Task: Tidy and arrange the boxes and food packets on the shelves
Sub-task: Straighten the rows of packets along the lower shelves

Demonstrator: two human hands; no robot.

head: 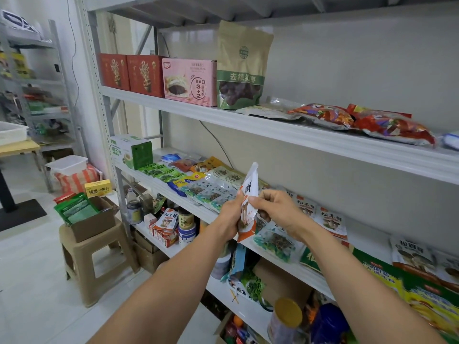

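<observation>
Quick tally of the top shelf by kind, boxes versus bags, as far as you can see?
Dark red cardboard boxes: 2
Pink cardboard box: 1
Upright tan-and-green pouch: 1
Flat pale packet: 1
Red printed bags lying flat: 2
Total: 7, plus a cut-off white-blue item.
</observation>
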